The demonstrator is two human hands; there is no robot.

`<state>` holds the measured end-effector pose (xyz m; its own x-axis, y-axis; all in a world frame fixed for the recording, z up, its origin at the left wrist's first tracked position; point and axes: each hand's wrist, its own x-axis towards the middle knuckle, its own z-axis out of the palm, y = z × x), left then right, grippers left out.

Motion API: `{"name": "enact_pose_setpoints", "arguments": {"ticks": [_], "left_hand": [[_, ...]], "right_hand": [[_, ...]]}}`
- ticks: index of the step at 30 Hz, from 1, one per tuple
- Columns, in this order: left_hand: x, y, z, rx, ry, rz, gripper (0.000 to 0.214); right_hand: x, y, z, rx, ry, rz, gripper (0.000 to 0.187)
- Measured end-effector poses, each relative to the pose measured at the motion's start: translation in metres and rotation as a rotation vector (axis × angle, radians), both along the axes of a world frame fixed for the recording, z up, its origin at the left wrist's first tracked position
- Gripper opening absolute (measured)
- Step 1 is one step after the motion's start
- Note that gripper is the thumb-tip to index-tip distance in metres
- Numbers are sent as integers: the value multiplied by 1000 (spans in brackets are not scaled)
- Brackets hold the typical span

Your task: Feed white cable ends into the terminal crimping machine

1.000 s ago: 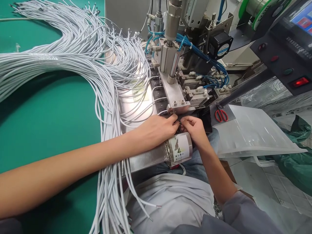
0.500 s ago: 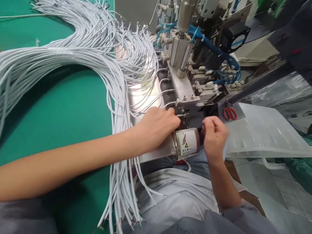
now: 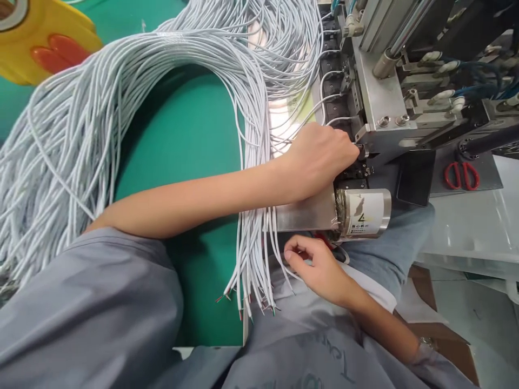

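My left hand (image 3: 324, 156) is closed at the near end of a row of black blocks (image 3: 334, 102) on the machine. Its fingertips touch the track there, and whatever they pinch is hidden. Thin white cables run into the blocks just beyond that hand. Lower down, my right hand (image 3: 318, 265) has thumb and forefinger brought together on a white cable (image 3: 278, 246) by the bundle's hanging end. The large bundle of white cables (image 3: 253, 178) passes under my left forearm, and stripped coloured wire tips show at its lower ends.
Beside my left hand stands the metal press machine (image 3: 377, 81). A labelled cylindrical part (image 3: 365, 215) sits close to my lap. Red-handled scissors (image 3: 461, 176) lie on a dark plate to the right. On the green table (image 3: 178, 135) there is a yellow tape dispenser (image 3: 77, 32) at upper left.
My right hand has moved from right of the labelled part down and left to the cable ends. The left hand stays at the block row. The view has shifted, bringing the yellow dispenser in.
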<state>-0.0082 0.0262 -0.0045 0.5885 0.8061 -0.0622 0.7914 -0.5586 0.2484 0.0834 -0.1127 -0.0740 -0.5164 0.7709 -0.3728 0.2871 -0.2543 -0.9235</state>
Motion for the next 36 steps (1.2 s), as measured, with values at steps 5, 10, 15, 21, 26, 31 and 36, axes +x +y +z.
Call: {"name": "enact_pose_setpoints", "arguments": {"ticks": [5, 10, 15, 21, 26, 31, 36], "left_hand": [[5, -10, 10, 33, 25, -100, 25], [12, -35, 19, -225, -163, -476, 25], [10, -46, 16, -545, -509, -613, 22], [9, -33, 8, -473, -666, -395, 20], [9, -25, 7, -310, -732, -350, 24], [10, -27, 8, -233, -736, -316, 24], [9, -25, 2, -129, -653, -377, 31]], "right_hand": [[-4, 0, 11, 24, -23, 29, 8], [22, -10, 25, 288, -189, -33, 10], [72, -7, 47, 421, -201, -172, 12], [92, 18, 53, 334, 68, -652, 15], [88, 38, 48, 152, 397, -677, 33], [77, 48, 41, 326, 456, -728, 23], [78, 51, 44, 530, 205, -742, 15]]}}
